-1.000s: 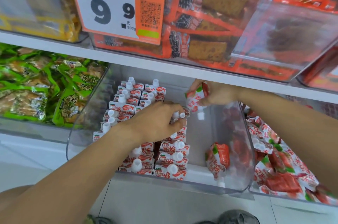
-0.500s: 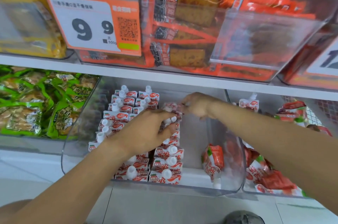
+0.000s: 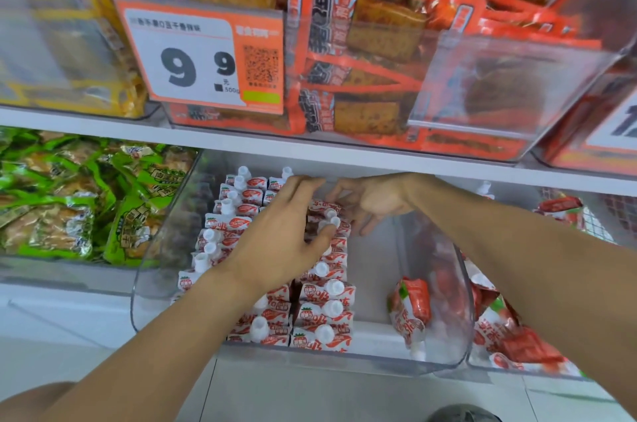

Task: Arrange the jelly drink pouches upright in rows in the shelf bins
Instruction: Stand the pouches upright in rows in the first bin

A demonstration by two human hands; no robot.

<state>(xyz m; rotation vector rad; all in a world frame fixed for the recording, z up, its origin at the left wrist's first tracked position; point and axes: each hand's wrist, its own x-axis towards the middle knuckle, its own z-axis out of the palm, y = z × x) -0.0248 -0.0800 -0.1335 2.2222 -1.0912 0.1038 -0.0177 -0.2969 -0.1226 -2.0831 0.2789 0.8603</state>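
straightening the standing rows of jelly drink pouches (image 3: 320, 309) in the clear shelf bin (image 3: 444, 349): the pouches fill the bin's left half in about three files, white caps up, while one stray pouch (image 3: 410, 311) lies tipped, cap down, against the bin's right front corner. left hand (image 3: 275, 242) rests over the middle files, fingers fairly straight and spread, thumb against a cap; it appears to press and steady rather than grasp. right hand (image 3: 372, 201) hovers at the far end of the right-hand file, fingers loosely curled above the rearmost pouch (image 3: 325, 206); whether it pinches that pouch or only touches it cannot be told.

to do this step well, judged from the layout: keep the left palm bracing the files so neighbours do not topple, seat the rear pouch flat on its base with its cap in line with those ahead, then fetch the tipped pouch.

hidden or unclear: pouches beneath the left hand; the right fingertips; a neighbouring bin (image 3: 510, 370) of loose pouches, cut by the forearm; motion blur softens printed labels.
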